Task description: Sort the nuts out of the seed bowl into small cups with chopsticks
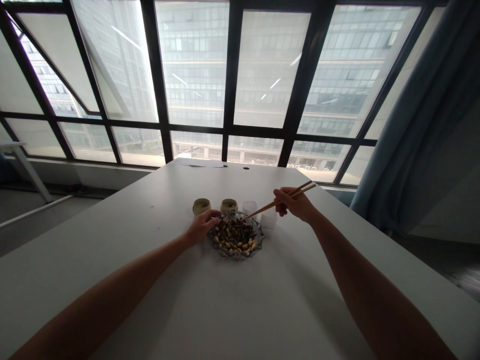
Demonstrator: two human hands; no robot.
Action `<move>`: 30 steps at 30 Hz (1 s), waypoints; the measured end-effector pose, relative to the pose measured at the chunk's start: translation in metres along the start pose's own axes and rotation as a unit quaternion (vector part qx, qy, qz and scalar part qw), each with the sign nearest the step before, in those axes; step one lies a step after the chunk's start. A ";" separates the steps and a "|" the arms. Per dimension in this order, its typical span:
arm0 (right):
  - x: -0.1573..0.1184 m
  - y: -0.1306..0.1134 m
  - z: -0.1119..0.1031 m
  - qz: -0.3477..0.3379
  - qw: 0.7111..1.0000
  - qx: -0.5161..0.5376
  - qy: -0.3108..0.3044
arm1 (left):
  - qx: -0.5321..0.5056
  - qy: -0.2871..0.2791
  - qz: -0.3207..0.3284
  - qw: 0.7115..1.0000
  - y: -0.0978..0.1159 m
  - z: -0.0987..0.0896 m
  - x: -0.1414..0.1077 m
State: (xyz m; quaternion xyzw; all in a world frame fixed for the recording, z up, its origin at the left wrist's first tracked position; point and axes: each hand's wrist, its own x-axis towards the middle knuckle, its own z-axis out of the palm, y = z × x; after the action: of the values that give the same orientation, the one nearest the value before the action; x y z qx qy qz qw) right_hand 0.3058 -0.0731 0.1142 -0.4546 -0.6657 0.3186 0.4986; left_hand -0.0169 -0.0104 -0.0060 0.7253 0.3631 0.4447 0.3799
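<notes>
The right grip (287, 201) is clasping chopsticks (264, 208) over a clear bowl (238, 255). The left grip (204, 224), half-open, is touching its rim.

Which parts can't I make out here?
All in the head view:
Chopsticks: tips too small among the dark pieces to tell whether they pinch anything.
Right ceramic cup: base hidden behind the glass bowl.
Clear containers: too faint to tell their contents.
Bowl's left rim: partly covered by the left hand.
Left arm, right arm: cut off by the bottom edge.
</notes>
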 end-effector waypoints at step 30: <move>0.004 0.015 -0.015 0.011 0.998 0.033 0.054 | -0.008 0.002 -0.001 1.000 0.000 -0.001 0.000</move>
State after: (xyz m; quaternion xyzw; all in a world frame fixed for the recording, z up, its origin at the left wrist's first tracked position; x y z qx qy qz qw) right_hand 0.3240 -0.0645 0.1073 -0.4622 -0.6217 0.3208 0.5450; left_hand -0.0174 -0.0103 -0.0055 0.7211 0.3611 0.4486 0.3852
